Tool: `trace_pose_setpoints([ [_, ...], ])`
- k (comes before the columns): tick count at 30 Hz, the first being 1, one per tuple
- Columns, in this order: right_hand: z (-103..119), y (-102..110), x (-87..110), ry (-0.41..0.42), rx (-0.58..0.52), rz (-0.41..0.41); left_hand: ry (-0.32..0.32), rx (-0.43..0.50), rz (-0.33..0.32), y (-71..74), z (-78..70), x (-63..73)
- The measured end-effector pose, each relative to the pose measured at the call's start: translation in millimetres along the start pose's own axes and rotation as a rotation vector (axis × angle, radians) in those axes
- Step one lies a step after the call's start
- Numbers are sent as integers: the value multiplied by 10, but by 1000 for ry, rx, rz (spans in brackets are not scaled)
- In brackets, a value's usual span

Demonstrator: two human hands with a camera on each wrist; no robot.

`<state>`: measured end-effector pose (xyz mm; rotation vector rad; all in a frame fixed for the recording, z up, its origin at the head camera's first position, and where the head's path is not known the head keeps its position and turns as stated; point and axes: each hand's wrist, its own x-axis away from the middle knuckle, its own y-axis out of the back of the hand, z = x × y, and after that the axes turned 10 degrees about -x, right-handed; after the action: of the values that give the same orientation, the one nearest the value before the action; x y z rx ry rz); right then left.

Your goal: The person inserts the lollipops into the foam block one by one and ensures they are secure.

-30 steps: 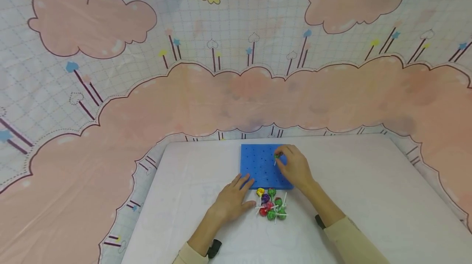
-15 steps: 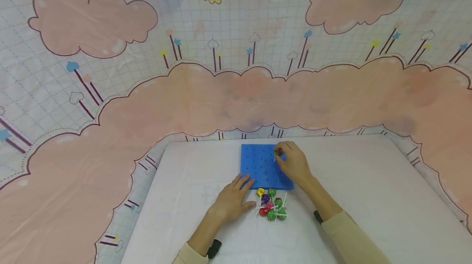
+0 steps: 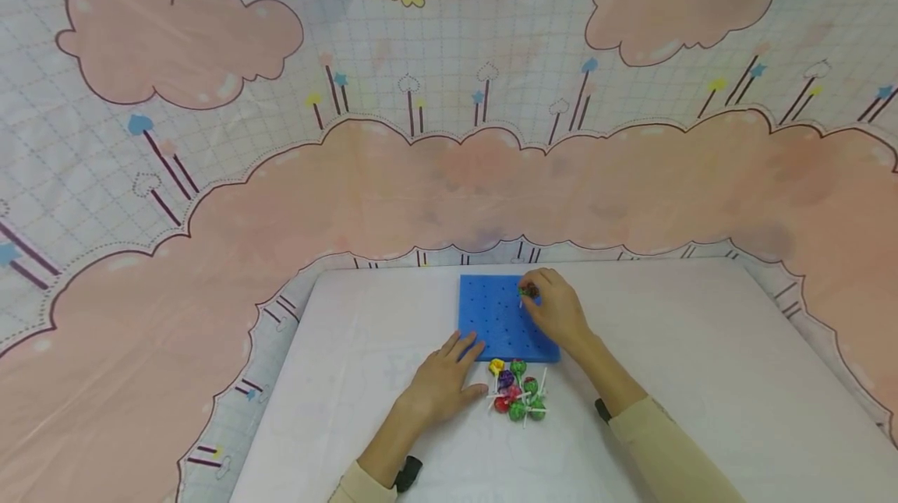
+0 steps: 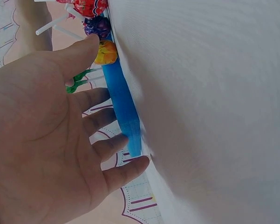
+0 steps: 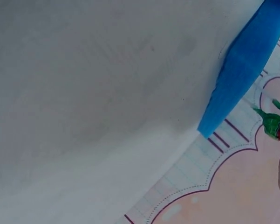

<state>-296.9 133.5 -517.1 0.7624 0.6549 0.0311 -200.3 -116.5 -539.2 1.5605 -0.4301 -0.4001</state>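
A blue board (image 3: 491, 316) with rows of small holes lies on the white table. Over its far right part, my right hand (image 3: 559, 317) pinches a green-wrapped lollipop (image 3: 527, 292) between thumb and fingertips, its white stick pointing down at the board. In the right wrist view this lollipop (image 5: 273, 125) shows at the right edge with a thumb beside it. My left hand (image 3: 440, 382) has its fingers spread, with fingertips at the near left corner of the board. Close to its thumb lies a pile of lollipops, among them a yellow one (image 3: 496, 367) and a purple one (image 3: 506, 378).
Red (image 3: 501, 404) and green lollipops (image 3: 517, 410) lie jumbled in the same pile, sticks crossing, in front of the board's near edge. The white table (image 3: 365, 331) runs back to a cloth backdrop (image 3: 449, 191) printed with clouds.
My right hand has shifted slightly away from me and to the left over the board, still pinching the lollipop. My left hand and the pile have stayed in place.
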Motion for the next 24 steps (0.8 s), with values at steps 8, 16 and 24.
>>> trace_pose_setpoints([
  [8, -35, -16, -25, -9, 9, -2, -6, 23, 0, 31, 4, 12],
  [16, -23, -11, -33, 16, 4, 15, 5, -3, 0, -51, 27, 0],
  [24, -25, -31, -25, -2, 33, 59, 3, -6, 4, -89, 40, -13],
])
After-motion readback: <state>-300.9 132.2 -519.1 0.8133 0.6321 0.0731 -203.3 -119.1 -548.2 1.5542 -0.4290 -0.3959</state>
